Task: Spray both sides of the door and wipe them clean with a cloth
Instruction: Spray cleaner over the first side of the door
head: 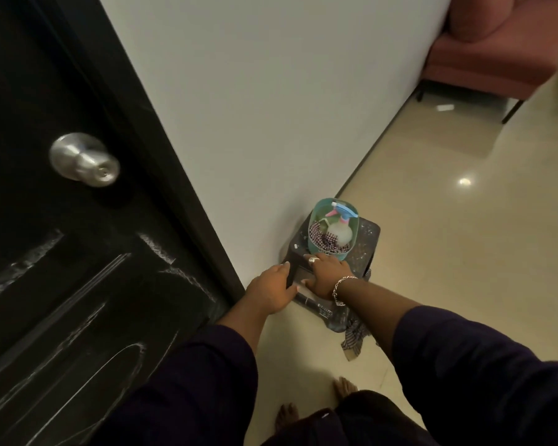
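The black door (62,252) fills the left side, with a silver knob (84,160) and white smears on its lower panels. By the wall stands a dark stool (363,249) with a teal basket (313,244) on it. The basket holds a spray bottle (339,231) with a blue and pink head and a checkered cloth (327,243). My left hand (271,291) grips the stool's near left edge. My right hand (327,275), with a ring and a bracelet, holds the stool's near top edge just in front of the basket.
A second checkered cloth (353,338) hangs off the stool's near right corner down to the tiled floor (448,252). The white wall (271,107) runs behind the stool. A pink sofa (487,56) stands at the far right. My bare feet show at the bottom.
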